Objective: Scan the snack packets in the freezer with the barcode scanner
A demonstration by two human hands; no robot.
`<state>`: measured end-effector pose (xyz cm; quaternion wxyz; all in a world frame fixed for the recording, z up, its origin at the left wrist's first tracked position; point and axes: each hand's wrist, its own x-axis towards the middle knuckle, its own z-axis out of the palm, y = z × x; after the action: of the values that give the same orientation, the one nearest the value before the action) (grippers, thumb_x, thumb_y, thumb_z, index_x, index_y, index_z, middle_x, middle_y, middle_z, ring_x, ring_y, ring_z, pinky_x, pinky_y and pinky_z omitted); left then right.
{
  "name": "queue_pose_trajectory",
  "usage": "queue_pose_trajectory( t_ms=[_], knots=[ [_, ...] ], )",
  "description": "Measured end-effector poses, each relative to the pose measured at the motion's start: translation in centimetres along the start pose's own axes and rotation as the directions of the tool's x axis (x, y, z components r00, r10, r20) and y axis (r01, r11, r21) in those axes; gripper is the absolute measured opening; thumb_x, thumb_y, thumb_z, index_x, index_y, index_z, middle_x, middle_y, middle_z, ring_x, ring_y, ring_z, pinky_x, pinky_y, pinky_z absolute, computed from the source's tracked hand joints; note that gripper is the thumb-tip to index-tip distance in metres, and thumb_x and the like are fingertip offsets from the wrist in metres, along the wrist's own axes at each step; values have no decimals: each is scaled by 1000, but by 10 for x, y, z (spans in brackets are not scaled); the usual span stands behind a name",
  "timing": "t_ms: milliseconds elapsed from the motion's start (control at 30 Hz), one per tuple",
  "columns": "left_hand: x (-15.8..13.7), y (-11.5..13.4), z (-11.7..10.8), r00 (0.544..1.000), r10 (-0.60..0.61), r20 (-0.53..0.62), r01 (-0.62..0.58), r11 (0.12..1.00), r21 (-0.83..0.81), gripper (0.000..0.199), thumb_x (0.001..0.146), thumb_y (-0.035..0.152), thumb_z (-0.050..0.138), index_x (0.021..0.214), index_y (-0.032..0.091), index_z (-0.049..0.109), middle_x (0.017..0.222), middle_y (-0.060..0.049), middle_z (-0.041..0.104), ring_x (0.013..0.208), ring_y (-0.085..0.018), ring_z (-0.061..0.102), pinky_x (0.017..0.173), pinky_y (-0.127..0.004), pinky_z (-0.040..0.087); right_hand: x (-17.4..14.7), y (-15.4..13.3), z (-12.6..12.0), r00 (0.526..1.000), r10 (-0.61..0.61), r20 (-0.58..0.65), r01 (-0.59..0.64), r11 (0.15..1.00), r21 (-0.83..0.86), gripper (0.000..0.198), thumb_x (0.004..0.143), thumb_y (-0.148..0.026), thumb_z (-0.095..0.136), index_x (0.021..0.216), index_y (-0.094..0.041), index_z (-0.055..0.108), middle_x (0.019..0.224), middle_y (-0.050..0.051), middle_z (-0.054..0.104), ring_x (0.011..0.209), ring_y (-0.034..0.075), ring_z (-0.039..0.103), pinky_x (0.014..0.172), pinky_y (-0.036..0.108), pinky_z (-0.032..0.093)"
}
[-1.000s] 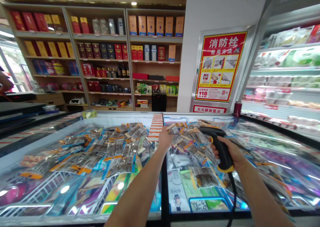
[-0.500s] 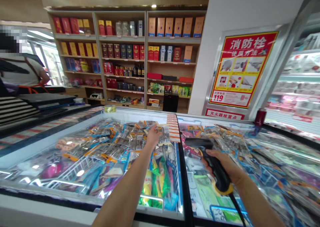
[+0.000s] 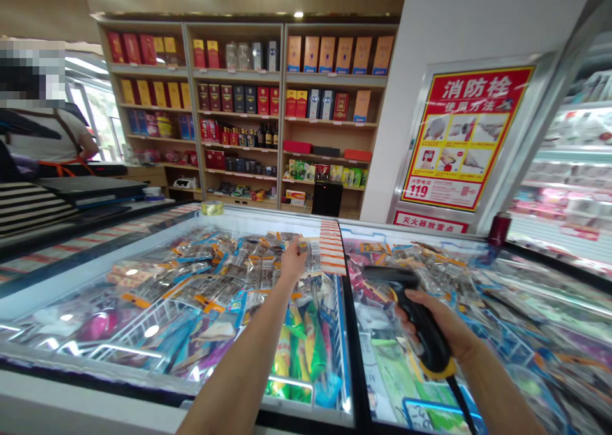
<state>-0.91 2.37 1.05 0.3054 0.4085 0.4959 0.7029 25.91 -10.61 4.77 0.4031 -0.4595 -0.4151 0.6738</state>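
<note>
In the head view my right hand [image 3: 430,320] is wrapped round the handle of a black and yellow barcode scanner [image 3: 423,333]. The scanner's head points left, over the divider of the freezer, and its cord hangs below. My left hand [image 3: 293,261] reaches out over the left half of the freezer, its fingers closed at the edge of a clear packet with a printed barcode label [image 3: 313,255]. Beside that packet, a sheet of orange and white price labels [image 3: 331,247] lies along the divider. The fingertips of my left hand are partly hidden.
Packaged frozen goods [image 3: 205,288] fill both halves of the chest freezer [image 3: 86,387], some in wire baskets. A roll of tape [image 3: 211,208] and a dark red bottle [image 3: 498,229] stand on the rim. At the left is another person [image 3: 52,135]; shelves [image 3: 234,71] hold boxes behind.
My right hand with the barcode scanner has shifted slightly right and down in the picture. My left hand stays at the packet. The view has tilted a little.
</note>
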Motion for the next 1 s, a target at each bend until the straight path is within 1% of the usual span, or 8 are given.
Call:
queue_pose_trajectory(
  t_ms=[133, 233, 333, 433, 533, 667, 833, 1000],
  knots=[
    [2, 4, -8, 988, 151, 1, -149, 970, 193, 48, 53, -2, 57, 95, 22, 56, 91, -7, 60, 104, -24, 47, 92, -34, 28, 6, 2, -8, 999, -31, 18, 30, 999, 32, 27, 73, -37, 49, 61, -13, 54, 50, 0, 50, 37, 7, 45, 35, 18, 40],
    [2, 7, -8, 964, 266, -6, -253, 922, 293, 44, 57, -2, 54, 93, 23, 56, 125, -8, 41, 123, -25, 23, 100, -38, 12, 8, 2, -12, 998, -59, 15, 58, 997, 44, 23, 73, -36, 49, 65, -14, 54, 53, 0, 51, 39, 7, 46, 35, 18, 40],
    [-4, 5, 4, 877, 394, 276, -481, 688, 543, 34, 64, 4, 50, 92, 24, 58, 128, -7, 38, 124, -25, 21, 101, -42, 6, 9, 0, -15, 996, -91, 17, 90, 994, 67, 21, 73, -35, 50, 67, -15, 54, 54, 0, 51, 40, 7, 46, 35, 18, 41],
    [-13, -3, 19, 750, 324, 577, -660, 427, 618, 23, 67, 15, 53, 87, 25, 60, 119, -6, 48, 119, -25, 31, 100, -44, 9, 8, -2, -18, 992, -127, 24, 124, 988, 91, 20, 73, -35, 50, 73, -15, 56, 55, 0, 51, 41, 7, 45, 35, 18, 40],
    [-15, -10, 23, 717, 254, 649, -693, 354, 628, 21, 67, 28, 56, 86, 23, 61, 115, -6, 52, 115, -28, 34, 98, -50, 9, 6, -4, -19, 989, -143, 24, 140, 984, 107, 22, 72, -35, 50, 76, -15, 56, 55, 0, 51, 41, 7, 45, 35, 18, 39],
    [4, -11, 3, 663, 169, 729, -746, 224, 627, 23, 73, 31, 48, 90, 24, 60, 116, -6, 51, 115, -27, 34, 96, -52, 10, 2, -7, -20, 989, -147, -15, 147, 980, 134, 19, 72, -34, 50, 76, -15, 56, 54, -1, 50, 40, 7, 44, 34, 17, 38],
    [37, -6, -40, 639, 113, 761, -769, 101, 631, 25, 76, 29, 43, 94, 25, 59, 122, -5, 47, 117, -26, 32, 95, -52, 13, 0, -11, -23, 988, -155, -11, 154, 970, 186, 18, 71, -32, 52, 81, -17, 55, 55, -1, 51, 40, 8, 45, 34, 18, 38],
    [53, 4, -65, 660, 109, 743, -750, 42, 660, 26, 76, 31, 43, 96, 24, 58, 121, -7, 48, 115, -28, 35, 94, -53, 14, -1, -14, -25, 983, -183, -29, 184, 958, 219, 20, 72, -34, 49, 81, -17, 53, 54, -1, 50, 40, 8, 45, 33, 19, 38]
  ],
)
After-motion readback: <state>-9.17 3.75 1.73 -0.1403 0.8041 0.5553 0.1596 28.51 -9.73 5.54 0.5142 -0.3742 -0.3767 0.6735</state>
